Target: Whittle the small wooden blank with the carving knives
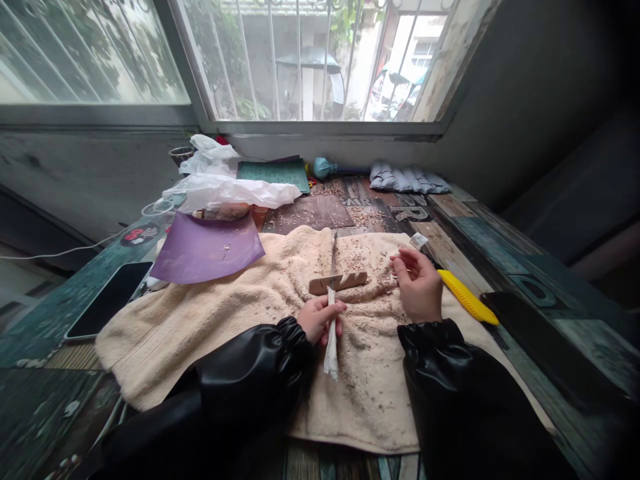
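Note:
My left hand is closed around the white-wrapped handle of a thin file or blade, which points away from me. The tool lies across a small notched wooden piece on a beige towel strewn with wood shavings. My right hand rests on the towel just right of the wooden piece, with its fingers curled and pinched together; what it holds, if anything, I cannot make out. Both arms wear shiny black sleeves.
A yellow tool lies right of my right hand. A purple sheet, white plastic bags, a green cutting mat and a phone sit at the left. A grey cloth lies under the window.

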Tool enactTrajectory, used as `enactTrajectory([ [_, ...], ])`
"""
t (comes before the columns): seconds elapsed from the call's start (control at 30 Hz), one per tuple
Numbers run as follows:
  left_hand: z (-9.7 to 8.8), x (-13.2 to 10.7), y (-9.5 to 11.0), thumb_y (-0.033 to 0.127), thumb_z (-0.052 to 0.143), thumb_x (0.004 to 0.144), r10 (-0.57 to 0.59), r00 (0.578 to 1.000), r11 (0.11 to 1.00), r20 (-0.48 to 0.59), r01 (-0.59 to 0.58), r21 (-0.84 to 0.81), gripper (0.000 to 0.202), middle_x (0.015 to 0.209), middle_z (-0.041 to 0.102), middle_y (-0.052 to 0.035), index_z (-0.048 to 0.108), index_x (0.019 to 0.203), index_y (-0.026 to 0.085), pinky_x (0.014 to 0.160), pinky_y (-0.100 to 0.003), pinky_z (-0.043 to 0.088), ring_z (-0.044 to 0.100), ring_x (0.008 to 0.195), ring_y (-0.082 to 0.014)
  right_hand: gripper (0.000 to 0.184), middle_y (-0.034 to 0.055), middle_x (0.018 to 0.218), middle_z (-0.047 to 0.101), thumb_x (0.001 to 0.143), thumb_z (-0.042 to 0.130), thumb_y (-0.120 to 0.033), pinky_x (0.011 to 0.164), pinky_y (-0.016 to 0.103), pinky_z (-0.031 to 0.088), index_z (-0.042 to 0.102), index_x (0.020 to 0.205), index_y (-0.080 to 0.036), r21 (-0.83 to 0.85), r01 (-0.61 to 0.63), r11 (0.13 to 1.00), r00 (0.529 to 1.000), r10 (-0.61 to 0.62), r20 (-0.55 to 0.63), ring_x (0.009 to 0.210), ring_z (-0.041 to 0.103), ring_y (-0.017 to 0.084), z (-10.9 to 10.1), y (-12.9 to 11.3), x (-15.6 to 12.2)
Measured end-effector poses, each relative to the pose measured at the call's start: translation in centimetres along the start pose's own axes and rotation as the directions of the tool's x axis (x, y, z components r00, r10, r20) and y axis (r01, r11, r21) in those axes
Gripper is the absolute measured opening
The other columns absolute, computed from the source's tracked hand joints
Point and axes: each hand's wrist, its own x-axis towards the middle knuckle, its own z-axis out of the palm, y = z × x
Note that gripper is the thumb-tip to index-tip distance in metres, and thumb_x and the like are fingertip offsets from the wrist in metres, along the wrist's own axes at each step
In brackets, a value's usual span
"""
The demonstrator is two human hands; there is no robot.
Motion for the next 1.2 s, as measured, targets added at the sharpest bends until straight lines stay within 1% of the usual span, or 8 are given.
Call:
enactTrajectory([
  [0.37,0.0,0.0,0.0,0.039,0.057,0.065,0.001,1.0,1.0,0.006,-0.001,-0.012,0.029,0.039,0.053,0.0048,0.048,0.074,0.014,0.023,-0.015,0.016,0.031,0.019,-0.0035,0.029,0.0044,0.077,0.062,0.07,0.055,-0.035,0.063,0.029,0.047,0.057,0.093,-0.017,-0.039,0.017,0.999,0.994,-0.021,-0.11,0.068,0.059,0.015,-1.0,-0.6,0.4],
  [0.53,0.0,-0.1,0.1,0.039,0.057,0.065,-0.007,1.0,1.0,0.005,0.007,-0.01,0.029,0.039,0.052,0.0048,0.047,0.075,0.014,0.023,-0.015,0.016,0.031,0.019,-0.0036,0.029,0.0056,0.084,0.062,0.07,0.056,-0.034,0.065,0.028,0.047,0.056,0.094,-0.018,-0.004,0.003,1.0,0.998,-0.003,-0.063,0.077,0.059,0.016,-0.9,-0.7,0.4],
  [0.63,0.1,-0.2,0.2,0.04,0.058,0.064,-0.007,1.0,1.0,0.007,0.007,-0.01,0.031,0.039,0.052,0.0048,0.047,0.075,0.014,0.024,-0.015,0.016,0.031,0.02,-0.0036,0.026,0.0024,0.069,0.062,0.069,0.056,-0.039,0.051,0.023,0.044,0.058,0.084,-0.018,-0.037,-0.083,0.996,0.984,0.088,0.154,0.056,0.055,0.012,-0.8,-1.9,-0.3],
  [0.73,0.1,-0.2,0.2,0.042,0.058,0.065,0.001,1.0,1.0,0.013,-0.001,0.006,0.034,0.039,0.052,0.0049,0.048,0.076,0.013,0.024,-0.015,0.017,0.031,0.02,-0.0034,0.032,-0.0001,0.055,0.058,0.073,0.048,-0.048,0.034,0.02,0.032,0.059,0.075,-0.018,-0.145,-0.174,0.974,0.781,0.226,0.583,0.035,0.041,0.007,-0.5,-4.2,-1.9],
  [0.83,0.1,-0.2,0.1,0.047,0.057,0.065,0.039,0.999,0.999,0.027,-0.039,0.013,0.038,0.041,0.051,0.0049,0.048,0.076,0.012,0.024,-0.015,0.02,0.033,0.021,-0.0035,0.038,0.0011,0.056,0.06,0.073,0.045,-0.052,0.033,0.019,0.032,0.059,0.075,-0.017,-0.245,-0.171,0.954,0.473,0.298,0.829,0.036,0.045,0.008,0.1,-6.4,-3.7],
  [0.9,0.0,-0.2,0.1,0.05,0.057,0.065,0.072,0.997,0.997,0.027,-0.072,0.025,0.04,0.041,0.05,0.0051,0.048,0.074,0.012,0.024,-0.015,0.021,0.034,0.022,-0.0036,0.038,0.0009,0.058,0.061,0.071,0.048,-0.052,0.035,0.019,0.033,0.058,0.081,-0.016,-0.267,-0.167,0.949,0.369,0.311,0.876,0.038,0.048,0.009,0.4,-7.3,-4.7],
  [1.0,0.0,-0.3,-0.1,0.051,0.056,0.065,0.107,0.994,0.991,0.014,-0.107,0.081,0.04,0.04,0.048,0.0058,0.047,0.069,0.013,0.023,-0.015,0.021,0.035,0.022,-0.0036,0.038,0.0014,0.062,0.062,0.068,0.053,-0.049,0.039,0.02,0.036,0.055,0.085,-0.016,-0.273,-0.154,0.95,0.353,0.311,0.882,0.044,0.054,0.011,0.7,-7.7,-5.5],
  [1.2,0.3,-0.4,-0.2,0.055,0.045,0.07,0.101,0.995,0.993,0.014,-0.102,0.057,0.043,0.035,0.045,0.005,0.047,0.063,0.013,0.022,-0.014,0.016,0.034,0.02,-0.0042,0.013,0.001,0.063,0.061,0.071,0.047,-0.027,0.05,0.019,0.04,0.054,0.077,-0.017,-0.252,-0.064,0.966,0.427,0.255,0.868,0.057,0.056,0.012,0.8,-7.1,-5.5],
])
